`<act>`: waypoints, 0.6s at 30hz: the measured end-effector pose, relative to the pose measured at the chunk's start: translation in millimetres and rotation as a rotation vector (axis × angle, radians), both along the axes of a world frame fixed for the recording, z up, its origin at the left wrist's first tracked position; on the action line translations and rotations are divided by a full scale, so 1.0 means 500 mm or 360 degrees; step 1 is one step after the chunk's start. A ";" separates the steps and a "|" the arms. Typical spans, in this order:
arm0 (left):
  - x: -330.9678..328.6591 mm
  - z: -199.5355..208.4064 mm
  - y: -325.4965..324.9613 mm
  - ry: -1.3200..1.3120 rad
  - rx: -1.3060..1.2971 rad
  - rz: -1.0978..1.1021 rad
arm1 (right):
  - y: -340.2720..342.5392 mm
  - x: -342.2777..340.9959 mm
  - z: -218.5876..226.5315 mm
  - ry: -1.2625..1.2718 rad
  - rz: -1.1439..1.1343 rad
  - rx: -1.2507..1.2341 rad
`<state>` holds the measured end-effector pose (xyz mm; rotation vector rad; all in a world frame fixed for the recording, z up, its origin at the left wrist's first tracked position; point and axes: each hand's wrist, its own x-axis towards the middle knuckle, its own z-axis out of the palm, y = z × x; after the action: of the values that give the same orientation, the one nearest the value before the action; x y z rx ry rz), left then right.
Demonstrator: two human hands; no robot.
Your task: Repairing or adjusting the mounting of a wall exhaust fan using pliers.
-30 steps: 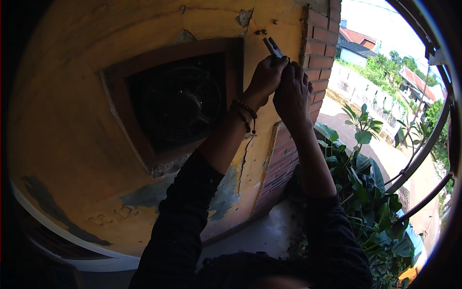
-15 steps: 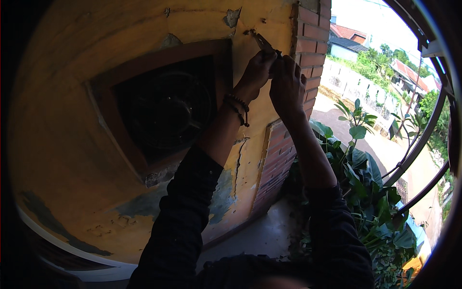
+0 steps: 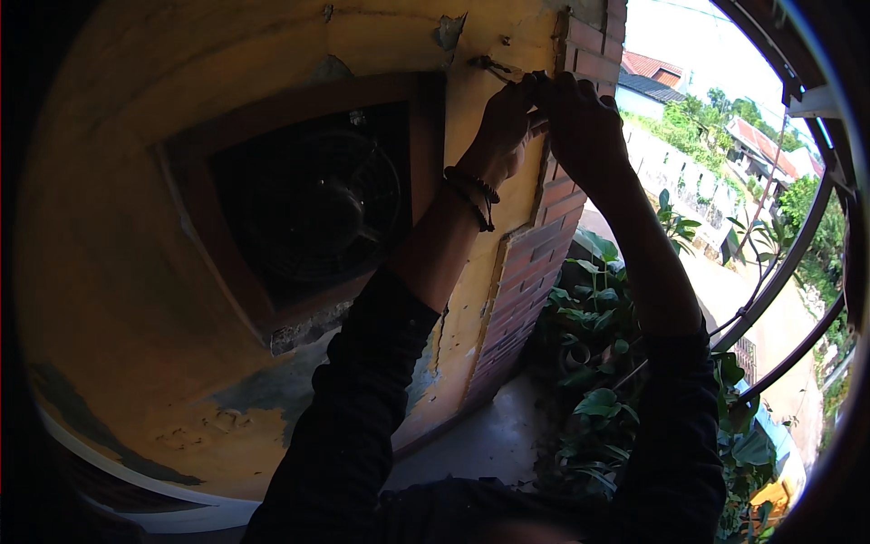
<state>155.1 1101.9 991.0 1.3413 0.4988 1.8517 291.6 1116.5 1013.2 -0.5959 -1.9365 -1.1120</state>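
Observation:
My left hand (image 3: 506, 129), with dark bracelets (image 3: 471, 195) at the wrist, is raised high against the yellow wall (image 3: 521, 181). Its fingertips are pinched on a thin dark cord (image 3: 504, 72), which runs to a small dark fixing (image 3: 480, 62) on the wall. Beside it, close to the brick corner, my right hand (image 3: 584, 118) has its fingers bent over the cord's near end. The fingertips of both hands meet there, and the right ones are in shadow. What exactly lies between them is hidden.
Left of my arms, a dark round fan (image 3: 331, 213) sits in a brown frame (image 3: 426, 136). The brick corner (image 3: 535, 272) stands at the right. Leafy plants (image 3: 594, 354) grow below, and curved metal bars (image 3: 784, 263) rise at the far right. The wall's paint is cracked and peeling.
My right hand has moved right and up, its forearm swinging outward. My left hand has shifted slightly right. The dark strand now looks thinner between the wall and my fingers.

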 end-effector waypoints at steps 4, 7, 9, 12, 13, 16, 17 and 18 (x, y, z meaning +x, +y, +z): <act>0.025 0.015 -0.010 -0.0099 0.0038 -0.0036 | 0.000 0.021 0.030 -0.0104 -0.0023 0.0140; 0.016 0.020 -0.010 -0.0098 0.0064 -0.0019 | -0.014 0.016 0.057 -0.0239 -0.0101 0.0064; 0.005 0.023 0.003 -0.0081 0.0080 -0.0014 | -0.031 0.006 0.072 -0.0226 -0.0105 -0.0018; 0.006 0.029 0.001 0.0048 0.0023 0.0081 | -0.031 0.000 0.105 -0.0179 -0.0128 -0.0331; 0.012 0.033 -0.002 0.0065 -0.0018 0.0128 | -0.023 -0.001 0.119 -0.0146 -0.0145 -0.0560; 0.023 0.040 0.011 0.0066 -0.0005 0.0101 | 0.049 0.027 0.136 -0.0649 -0.0285 -0.0226; 0.017 0.039 0.012 0.0056 0.0021 0.0063 | 0.033 0.018 0.139 -0.0656 -0.0278 -0.0228; 0.010 0.038 0.012 0.0049 0.0017 0.0070 | 0.017 0.005 0.145 -0.0620 -0.0354 -0.0435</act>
<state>160.1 1107.9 1010.0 1.3780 0.5393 1.8741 294.2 1124.7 1085.7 -0.8050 -2.4308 -1.1741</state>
